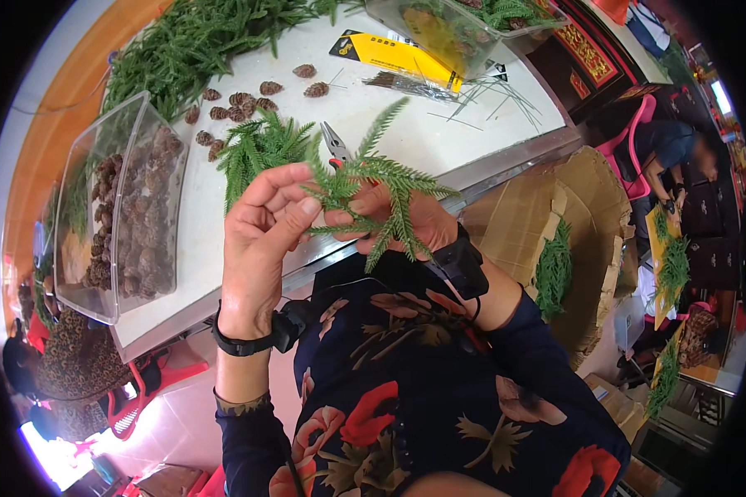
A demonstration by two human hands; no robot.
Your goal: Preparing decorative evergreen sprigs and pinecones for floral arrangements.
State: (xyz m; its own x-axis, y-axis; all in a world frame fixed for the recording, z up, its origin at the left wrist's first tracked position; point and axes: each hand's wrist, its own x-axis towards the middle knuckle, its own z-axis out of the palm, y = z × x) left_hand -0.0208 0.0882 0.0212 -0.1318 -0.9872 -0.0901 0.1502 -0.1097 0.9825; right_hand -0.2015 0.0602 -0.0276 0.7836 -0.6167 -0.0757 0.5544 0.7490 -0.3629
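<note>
Between my hands, above the front edge of the white table point(414, 137), is a green artificial pine sprig point(400, 197) with several spreading tips. My left hand point(267, 217) pinches its left side between thumb and forefinger. From behind and below, my right hand point(419, 222) grips the sprig, its fingers partly hidden by the needles. Just beyond my hands lie pliers point(336, 146) with red handles, mostly covered by the sprig. A small bunch of pine sprigs point(261, 149) rests beside my left hand. Loose pine cones point(242, 103) are scattered past it.
A clear bin of pine cones point(147, 215) stands at the left. Pine greenery point(199, 50) is heaped at the back. Yellow packaging point(398, 58) and thin green wires point(506, 99) lie at the far right. An open cardboard box point(506, 195) stands right; another person point(671, 157) sits beyond.
</note>
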